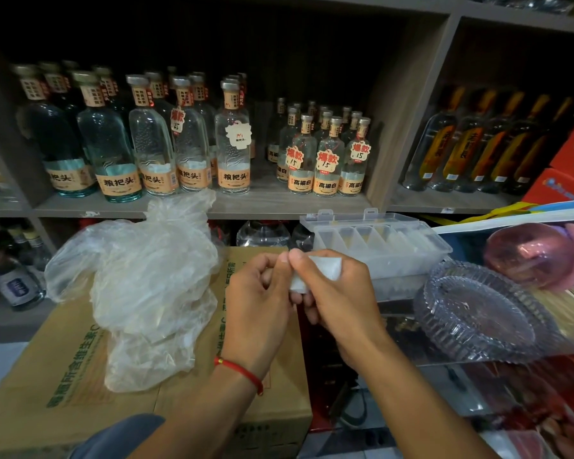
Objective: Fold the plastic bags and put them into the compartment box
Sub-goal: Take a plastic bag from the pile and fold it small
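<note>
A small folded clear plastic bag [322,271] is held at chest height between both hands. My left hand [259,299] pinches its left end with curled fingers, and my right hand [335,293] grips it with the thumb on top. A loose heap of crumpled clear plastic bags [140,286] lies on a cardboard carton [63,376] to the left. The clear compartment box [378,246] stands open just behind my hands, its lid [355,218] tipped back. Several of its right-hand compartments hold pale folded bags.
A ribbed clear plastic tray [478,313] sits right of my hands, with a pink-tinted round lid [527,253] behind it. Shelves of glass liquor bottles [193,140] fill the background. Red boxes [570,167] stand at the far right.
</note>
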Action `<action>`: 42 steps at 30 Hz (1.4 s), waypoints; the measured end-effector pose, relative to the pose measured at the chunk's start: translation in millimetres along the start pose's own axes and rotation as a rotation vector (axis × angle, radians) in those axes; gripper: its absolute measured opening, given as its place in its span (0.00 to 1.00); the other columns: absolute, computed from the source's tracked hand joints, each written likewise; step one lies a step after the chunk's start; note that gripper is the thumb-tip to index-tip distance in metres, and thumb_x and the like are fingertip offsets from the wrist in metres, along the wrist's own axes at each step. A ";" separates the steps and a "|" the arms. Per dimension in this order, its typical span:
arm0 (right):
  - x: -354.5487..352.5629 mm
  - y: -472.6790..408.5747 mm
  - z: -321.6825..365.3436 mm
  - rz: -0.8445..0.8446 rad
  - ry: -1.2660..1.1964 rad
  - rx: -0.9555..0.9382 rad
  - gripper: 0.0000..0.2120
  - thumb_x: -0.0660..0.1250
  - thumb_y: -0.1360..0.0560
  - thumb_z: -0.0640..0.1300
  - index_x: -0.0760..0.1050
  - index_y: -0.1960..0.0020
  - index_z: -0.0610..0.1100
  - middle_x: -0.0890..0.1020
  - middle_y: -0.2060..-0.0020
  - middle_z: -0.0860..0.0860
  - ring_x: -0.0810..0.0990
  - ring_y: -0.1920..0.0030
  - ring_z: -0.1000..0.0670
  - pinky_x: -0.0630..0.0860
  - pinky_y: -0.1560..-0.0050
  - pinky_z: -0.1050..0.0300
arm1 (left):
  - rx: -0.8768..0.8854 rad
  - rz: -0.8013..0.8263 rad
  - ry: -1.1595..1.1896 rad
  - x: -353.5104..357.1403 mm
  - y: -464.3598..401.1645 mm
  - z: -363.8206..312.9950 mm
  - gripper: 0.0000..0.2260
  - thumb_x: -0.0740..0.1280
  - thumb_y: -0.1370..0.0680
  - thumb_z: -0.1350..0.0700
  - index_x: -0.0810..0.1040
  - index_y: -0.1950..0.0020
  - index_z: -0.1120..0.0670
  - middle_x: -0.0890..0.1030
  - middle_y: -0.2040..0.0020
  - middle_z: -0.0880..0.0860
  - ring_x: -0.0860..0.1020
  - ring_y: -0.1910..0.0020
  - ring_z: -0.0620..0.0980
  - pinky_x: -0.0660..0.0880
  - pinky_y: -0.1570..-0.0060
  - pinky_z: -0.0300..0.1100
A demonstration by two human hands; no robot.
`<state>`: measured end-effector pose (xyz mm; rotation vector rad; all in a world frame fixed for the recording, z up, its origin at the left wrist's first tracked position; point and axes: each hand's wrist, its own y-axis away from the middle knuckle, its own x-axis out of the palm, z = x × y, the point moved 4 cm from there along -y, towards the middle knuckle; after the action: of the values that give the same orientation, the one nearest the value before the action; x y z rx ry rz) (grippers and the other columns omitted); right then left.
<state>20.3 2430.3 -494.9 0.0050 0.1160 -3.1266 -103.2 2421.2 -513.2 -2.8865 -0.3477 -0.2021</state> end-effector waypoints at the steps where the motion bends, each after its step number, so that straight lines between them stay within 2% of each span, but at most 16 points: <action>1: 0.9 -0.1 -0.5 -0.012 -0.021 -0.017 0.11 0.75 0.23 0.55 0.85 0.51 0.47 0.81 0.72 0.52 0.76 0.73 0.56 0.72 0.74 0.61 | 0.006 -0.016 -0.001 -0.6 0.0 -0.6 0.10 0.66 0.16 0.52 0.83 0.52 0.54 0.79 0.72 0.51 0.76 0.73 0.45 0.74 0.70 0.43; 2: 1.3 -0.4 -0.8 -0.029 -0.031 -0.038 0.09 0.76 0.23 0.52 0.85 0.53 0.47 0.80 0.72 0.51 0.76 0.73 0.56 0.72 0.74 0.61 | 0.014 -0.028 0.000 -1.4 -0.3 -1.1 0.09 0.66 0.16 0.52 0.83 0.51 0.53 0.79 0.72 0.51 0.77 0.72 0.46 0.75 0.69 0.44; 7: 4.9 0.3 -1.8 -0.051 -0.077 -0.117 0.09 0.73 0.21 0.51 0.84 0.53 0.46 0.79 0.74 0.51 0.74 0.74 0.56 0.71 0.76 0.62 | 0.114 -0.081 -0.069 -4.6 -2.0 -7.2 0.09 0.67 0.17 0.52 0.83 0.55 0.52 0.78 0.74 0.49 0.77 0.75 0.43 0.72 0.71 0.36; 12: 4.3 2.6 0.2 -0.003 -0.005 -0.182 0.17 0.62 0.16 0.55 0.83 0.52 0.45 0.77 0.74 0.49 0.73 0.76 0.53 0.71 0.74 0.61 | 0.156 -0.100 -0.102 -7.5 -2.9 -10.7 0.09 0.67 0.17 0.53 0.82 0.56 0.51 0.78 0.74 0.50 0.76 0.73 0.44 0.73 0.69 0.42; 15: -3.2 1.6 0.7 -0.032 0.048 -0.199 0.17 0.65 0.18 0.57 0.84 0.55 0.48 0.75 0.76 0.51 0.72 0.77 0.55 0.70 0.74 0.62 | 0.159 -0.112 -0.112 -9.5 -3.4 -12.4 0.09 0.67 0.17 0.52 0.82 0.56 0.51 0.78 0.74 0.50 0.76 0.73 0.44 0.73 0.68 0.44; 18: -11.2 -1.3 1.1 -0.029 0.041 -0.189 0.13 0.69 0.19 0.56 0.85 0.54 0.49 0.74 0.77 0.52 0.71 0.77 0.55 0.69 0.75 0.63 | 0.149 -0.101 -0.110 -8.5 -2.1 -12.4 0.10 0.67 0.17 0.51 0.82 0.57 0.50 0.77 0.73 0.51 0.75 0.73 0.47 0.74 0.68 0.48; 22: -18.6 -3.7 1.1 0.060 0.009 -0.118 0.17 0.64 0.17 0.60 0.85 0.52 0.50 0.80 0.71 0.45 0.77 0.72 0.50 0.73 0.73 0.60 | 0.146 -0.105 -0.122 -9.4 -2.4 -12.1 0.10 0.66 0.16 0.51 0.81 0.57 0.49 0.77 0.73 0.50 0.74 0.71 0.47 0.73 0.66 0.48; 24: -21.7 -3.4 2.1 0.082 0.038 -0.107 0.18 0.67 0.21 0.65 0.86 0.51 0.51 0.83 0.65 0.42 0.81 0.67 0.47 0.77 0.69 0.56 | 0.133 -0.075 -0.134 -7.7 -1.4 -10.4 0.10 0.66 0.16 0.50 0.82 0.56 0.48 0.78 0.72 0.51 0.76 0.71 0.47 0.74 0.66 0.48; 25: -22.0 -3.2 0.9 0.096 0.037 -0.098 0.16 0.70 0.23 0.63 0.86 0.50 0.52 0.84 0.63 0.44 0.83 0.65 0.47 0.78 0.67 0.56 | 0.120 -0.054 -0.133 -6.2 -0.3 -8.8 0.10 0.66 0.17 0.49 0.82 0.55 0.48 0.79 0.72 0.51 0.76 0.71 0.47 0.74 0.66 0.47; 27: -22.6 -3.0 -2.3 0.112 0.013 -0.096 0.06 0.75 0.22 0.52 0.85 0.49 0.51 0.86 0.62 0.46 0.83 0.65 0.49 0.78 0.68 0.57 | 0.089 -0.023 -0.114 -2.4 2.1 -6.1 0.09 0.66 0.17 0.49 0.83 0.54 0.47 0.79 0.71 0.51 0.76 0.72 0.45 0.73 0.69 0.42; 29: -26.0 -2.9 -3.7 0.086 0.022 -0.108 0.01 0.76 0.22 0.45 0.86 0.51 0.49 0.86 0.64 0.45 0.82 0.67 0.50 0.77 0.69 0.58 | 0.048 0.008 -0.073 1.4 1.7 -4.2 0.10 0.66 0.17 0.49 0.83 0.54 0.50 0.80 0.71 0.53 0.75 0.74 0.44 0.72 0.71 0.37; 33: -43.6 -3.7 -2.8 0.001 0.027 -0.114 0.02 0.76 0.22 0.43 0.86 0.52 0.50 0.85 0.67 0.45 0.81 0.69 0.51 0.77 0.69 0.60 | -0.095 0.194 0.022 9.6 1.3 -0.1 0.19 0.66 0.20 0.41 0.84 0.51 0.57 0.84 0.64 0.58 0.76 0.71 0.49 0.72 0.72 0.38; 36: -56.9 -3.9 -3.7 -0.005 0.029 -0.074 0.02 0.75 0.22 0.44 0.86 0.51 0.50 0.84 0.68 0.45 0.80 0.68 0.49 0.77 0.67 0.56 | -0.155 0.258 0.009 17.1 7.4 7.2 0.11 0.68 0.18 0.51 0.85 0.59 0.51 0.85 0.61 0.56 0.76 0.70 0.48 0.70 0.70 0.38; 39: -68.0 -4.0 -7.3 -0.007 0.114 -0.011 0.04 0.73 0.21 0.53 0.84 0.47 0.55 0.87 0.57 0.47 0.85 0.59 0.49 0.83 0.58 0.51 | -0.181 0.204 -0.015 22.7 10.0 13.6 0.12 0.69 0.18 0.56 0.85 0.62 0.50 0.84 0.63 0.54 0.74 0.71 0.46 0.69 0.73 0.36; 40: -74.6 -4.2 -6.1 -0.038 0.206 -0.046 0.07 0.72 0.21 0.56 0.82 0.45 0.57 0.86 0.52 0.50 0.85 0.54 0.51 0.84 0.53 0.51 | -0.184 0.189 -0.018 24.8 9.4 14.0 0.13 0.69 0.18 0.57 0.84 0.62 0.51 0.83 0.64 0.54 0.73 0.72 0.46 0.69 0.73 0.36; 42: -88.4 -3.0 4.1 -0.091 0.478 -0.244 0.13 0.70 0.22 0.60 0.78 0.40 0.58 0.81 0.45 0.58 0.81 0.47 0.58 0.82 0.46 0.56 | -0.176 0.170 -0.044 29.2 5.8 12.4 0.13 0.69 0.18 0.57 0.83 0.63 0.52 0.82 0.65 0.54 0.71 0.72 0.47 0.68 0.73 0.37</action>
<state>108.6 2434.2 -490.2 0.7609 0.5102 -3.1033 -72.3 2425.1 -521.6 -3.0780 -0.0938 -0.1464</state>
